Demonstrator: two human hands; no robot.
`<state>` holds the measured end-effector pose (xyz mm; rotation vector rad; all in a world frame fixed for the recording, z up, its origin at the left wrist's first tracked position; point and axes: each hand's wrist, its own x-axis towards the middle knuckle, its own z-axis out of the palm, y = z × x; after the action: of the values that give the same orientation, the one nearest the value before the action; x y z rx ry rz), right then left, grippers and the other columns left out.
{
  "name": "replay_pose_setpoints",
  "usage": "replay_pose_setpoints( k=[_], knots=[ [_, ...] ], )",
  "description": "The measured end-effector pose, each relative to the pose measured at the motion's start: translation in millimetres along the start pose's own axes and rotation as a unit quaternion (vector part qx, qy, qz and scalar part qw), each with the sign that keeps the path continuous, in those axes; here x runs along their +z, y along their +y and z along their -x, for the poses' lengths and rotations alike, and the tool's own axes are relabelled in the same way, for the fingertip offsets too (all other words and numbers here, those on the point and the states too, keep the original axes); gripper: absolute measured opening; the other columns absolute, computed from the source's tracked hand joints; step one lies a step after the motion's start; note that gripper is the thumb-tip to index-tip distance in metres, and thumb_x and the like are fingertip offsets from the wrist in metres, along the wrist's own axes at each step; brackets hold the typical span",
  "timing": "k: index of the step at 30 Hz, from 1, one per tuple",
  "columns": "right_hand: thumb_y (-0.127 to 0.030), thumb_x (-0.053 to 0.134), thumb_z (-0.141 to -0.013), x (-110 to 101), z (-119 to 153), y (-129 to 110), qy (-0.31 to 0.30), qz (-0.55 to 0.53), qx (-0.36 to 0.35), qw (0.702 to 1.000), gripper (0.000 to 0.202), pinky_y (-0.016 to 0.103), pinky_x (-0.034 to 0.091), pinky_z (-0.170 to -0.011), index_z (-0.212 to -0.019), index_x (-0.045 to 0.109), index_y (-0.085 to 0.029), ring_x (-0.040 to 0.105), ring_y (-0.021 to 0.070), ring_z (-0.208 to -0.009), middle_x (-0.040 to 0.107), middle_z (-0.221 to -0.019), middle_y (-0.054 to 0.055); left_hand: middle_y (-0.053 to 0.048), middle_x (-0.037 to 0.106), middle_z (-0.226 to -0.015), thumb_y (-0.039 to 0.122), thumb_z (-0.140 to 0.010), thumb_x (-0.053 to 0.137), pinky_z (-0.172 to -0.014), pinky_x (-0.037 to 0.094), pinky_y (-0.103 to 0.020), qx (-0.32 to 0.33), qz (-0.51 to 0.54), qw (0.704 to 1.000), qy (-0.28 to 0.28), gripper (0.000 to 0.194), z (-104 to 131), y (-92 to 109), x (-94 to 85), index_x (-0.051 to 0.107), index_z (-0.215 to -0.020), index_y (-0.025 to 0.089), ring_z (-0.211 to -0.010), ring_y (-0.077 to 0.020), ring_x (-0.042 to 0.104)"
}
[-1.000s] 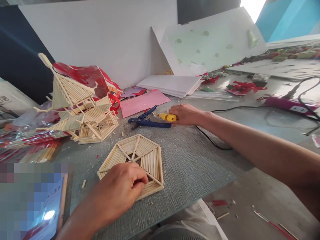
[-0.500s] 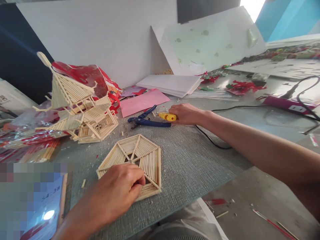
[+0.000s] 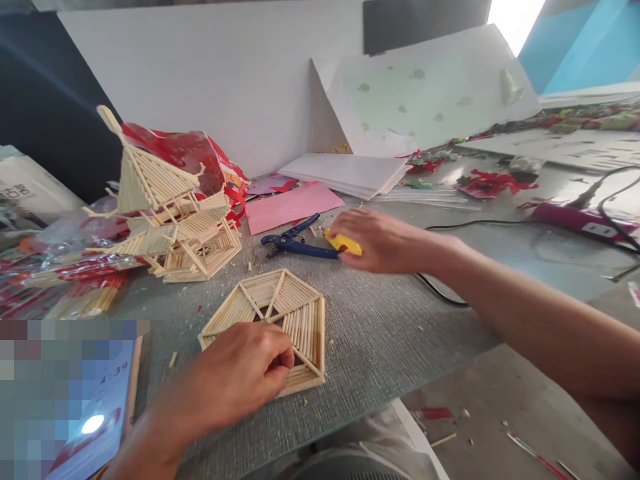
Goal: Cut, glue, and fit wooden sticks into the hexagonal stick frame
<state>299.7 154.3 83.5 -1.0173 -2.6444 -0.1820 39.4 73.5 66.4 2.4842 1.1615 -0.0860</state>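
My left hand point(image 3: 245, 363) rests over the near left of a many-sided panel of thin wooden sticks point(image 3: 305, 320), lying flat on the mat. Its fingers are curled closed, and what they pinch, if anything, is hidden. My right hand point(image 3: 383, 240) is wrapped round a yellow glue gun point(image 3: 345, 243), whose front end points left; a black cord point(image 3: 440, 293) shows beyond the hand. Just left of the glue gun lie blue-handled cutters point(image 3: 300, 247) with their handles apart. A tiered stick pavilion point(image 3: 165, 207) stands at the back left.
A phone point(image 3: 97, 413) lies at the near left. Pink paper point(image 3: 295, 205) and stacked white boards point(image 3: 345, 170) are behind the cutters. A purple power strip point(image 3: 580, 220) sits far right. Plastic-wrapped sticks point(image 3: 95, 297) lie left. The table's front edge point(image 3: 380, 403) runs diagonally near me.
My right hand has drawn the glue gun slightly toward me, turning its tip up and left. My left hand stays on the panel. The view has shifted a little.
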Motion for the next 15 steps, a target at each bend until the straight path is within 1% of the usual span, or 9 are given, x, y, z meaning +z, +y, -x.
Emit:
replay_pose_setpoints(
  k=[1,3,4,6,9,15],
  knots=[
    [-0.027,0.048,-0.082,-1.9,0.3,-18.2,0.007,-0.04,-0.043,0.998,0.023,0.034,0.038,-0.083,-0.101,0.056,-0.017,0.051,0.0205,-0.094,0.058,-0.098,0.009,0.001,0.062,-0.073,0.018,-0.077,0.045,-0.061,0.031,-0.026,0.001,0.002,1.0,-0.002,0.017,-0.2,-0.2,-0.3,0.061,-0.073,0.02,-0.066,-0.0115,0.051],
    [-0.029,0.049,-0.084,-1.9,1.2,-51.5,-0.013,-0.101,-0.148,0.984,0.018,0.033,0.039,-0.079,-0.095,0.057,-0.016,0.052,0.0181,-0.087,0.059,-0.09,0.008,0.001,0.062,-0.073,0.019,-0.078,0.044,-0.061,0.031,-0.026,0.003,0.011,1.0,-0.007,0.019,-0.1,-0.7,-1.2,0.063,-0.074,0.02,-0.067,-0.0115,0.052],
    [-0.03,0.051,-0.083,-0.1,1.8,-64.3,-0.03,-0.112,-0.185,0.976,0.017,0.032,0.04,-0.077,-0.091,0.057,-0.016,0.051,0.0179,-0.084,0.059,-0.087,0.007,0.0,0.063,-0.074,0.019,-0.078,0.044,-0.061,0.031,-0.026,0.003,0.016,1.0,-0.01,0.02,0.2,-1.1,-1.5,0.064,-0.075,0.02,-0.067,-0.0117,0.052],
    [-0.034,0.055,-0.082,5.7,2.9,-79.6,-0.072,-0.12,-0.228,0.964,0.018,0.032,0.04,-0.075,-0.085,0.057,-0.016,0.051,0.0178,-0.081,0.059,-0.084,0.007,-0.001,0.064,-0.076,0.019,-0.078,0.044,-0.061,0.032,-0.026,0.002,0.024,1.0,-0.016,0.022,0.7,-2.2,-1.7,0.066,-0.077,0.02,-0.069,-0.0126,0.053],
    [-0.037,0.058,-0.08,14.4,3.3,-82.4,-0.1,-0.106,-0.238,0.96,0.021,0.033,0.039,-0.073,-0.082,0.057,-0.016,0.051,0.0184,-0.08,0.059,-0.084,0.007,-0.002,0.066,-0.078,0.019,-0.079,0.043,-0.064,0.034,-0.027,-0.006,0.018,1.0,-0.015,0.025,0.8,-3.8,-0.7,0.068,-0.079,0.02,-0.072,-0.014,0.055],
    [-0.037,0.056,-0.081,19.6,2.8,-78.0,-0.096,-0.091,-0.234,0.963,0.021,0.033,0.037,-0.072,-0.081,0.056,-0.016,0.049,0.0183,-0.079,0.058,-0.083,0.007,-0.003,0.066,-0.077,0.019,-0.078,0.043,-0.065,0.036,-0.027,-0.015,0.009,1.0,-0.004,0.026,-0.5,-4.6,0.8,0.068,-0.079,0.02,-0.073,-0.0147,0.056]
  ],
)
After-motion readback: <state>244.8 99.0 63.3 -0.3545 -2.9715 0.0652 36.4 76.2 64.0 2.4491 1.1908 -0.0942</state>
